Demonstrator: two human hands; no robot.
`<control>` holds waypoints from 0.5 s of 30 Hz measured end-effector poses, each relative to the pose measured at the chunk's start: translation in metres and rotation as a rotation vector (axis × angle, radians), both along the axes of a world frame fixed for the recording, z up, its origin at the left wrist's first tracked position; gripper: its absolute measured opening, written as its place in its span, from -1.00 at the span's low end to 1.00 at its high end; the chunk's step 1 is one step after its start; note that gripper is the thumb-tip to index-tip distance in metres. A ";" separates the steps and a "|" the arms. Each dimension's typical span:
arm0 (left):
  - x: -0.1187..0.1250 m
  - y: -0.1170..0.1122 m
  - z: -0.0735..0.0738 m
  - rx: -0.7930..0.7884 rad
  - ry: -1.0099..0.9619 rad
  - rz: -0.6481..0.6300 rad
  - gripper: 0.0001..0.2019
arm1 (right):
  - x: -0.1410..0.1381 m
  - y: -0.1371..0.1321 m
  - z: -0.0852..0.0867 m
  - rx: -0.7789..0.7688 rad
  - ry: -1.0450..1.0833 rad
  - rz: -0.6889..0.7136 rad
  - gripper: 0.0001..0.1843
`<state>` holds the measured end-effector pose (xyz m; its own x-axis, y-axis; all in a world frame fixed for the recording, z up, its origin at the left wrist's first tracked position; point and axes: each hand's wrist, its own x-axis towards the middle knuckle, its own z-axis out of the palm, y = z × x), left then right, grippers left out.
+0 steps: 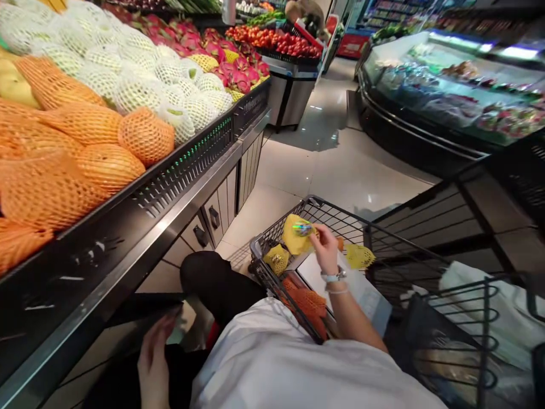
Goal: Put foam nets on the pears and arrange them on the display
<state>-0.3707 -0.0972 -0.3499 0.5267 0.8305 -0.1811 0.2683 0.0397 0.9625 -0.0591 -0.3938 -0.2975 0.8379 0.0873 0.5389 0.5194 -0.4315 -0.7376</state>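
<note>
My right hand (326, 249), with a watch and a band at its wrist, is over the shopping cart (255, 250). Its fingers are closed on the edge of a yellow foam-netted fruit (293, 236) with a shiny label. In the cart below lie another fruit in yellow netting (276, 259), orange foam netting (304, 301), a pale flat box (313, 272) and a piece of yellow netting (360, 257). Low on the left, my left hand (154, 355) hangs beside my leg, slightly blurred, its fingers loosely stretched with nothing visible in them.
A fruit stand (183, 182) runs along the left, piled with orange-netted fruit (97, 165), white-netted fruit (140, 85) and dragon fruit (238, 71). Tomatoes (281, 42) sit on a stand beyond. A chilled display case (395, 125) curves along the right. Tiled floor (336, 159) lies between.
</note>
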 end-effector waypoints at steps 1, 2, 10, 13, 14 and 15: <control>0.008 -0.004 0.008 0.017 -0.031 -0.012 -0.65 | -0.012 0.013 0.005 0.039 -0.058 0.036 -0.72; 0.017 -0.009 0.019 0.039 -0.071 -0.030 -0.65 | -0.023 0.028 0.012 0.098 -0.141 0.095 -0.78; 0.102 -0.056 0.135 0.411 -0.469 -0.387 -0.44 | -0.077 0.137 0.087 0.623 -0.443 0.510 -0.86; 0.125 -0.049 0.168 0.465 -0.431 -0.261 -0.70 | -0.087 0.153 0.095 0.671 -0.438 0.549 -0.80; 0.130 -0.043 0.176 0.473 -0.432 -0.228 -0.75 | -0.090 0.156 0.095 0.672 -0.426 0.559 -0.79; 0.133 -0.037 0.183 0.479 -0.438 -0.208 -0.77 | -0.093 0.157 0.095 0.666 -0.407 0.565 -0.78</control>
<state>-0.2374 -0.1338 -0.1667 0.6251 0.6390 0.4482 -0.1947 -0.4285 0.8823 -0.1521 -0.2366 -0.2025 0.5040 -0.0076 0.8636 0.7920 0.4030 -0.4587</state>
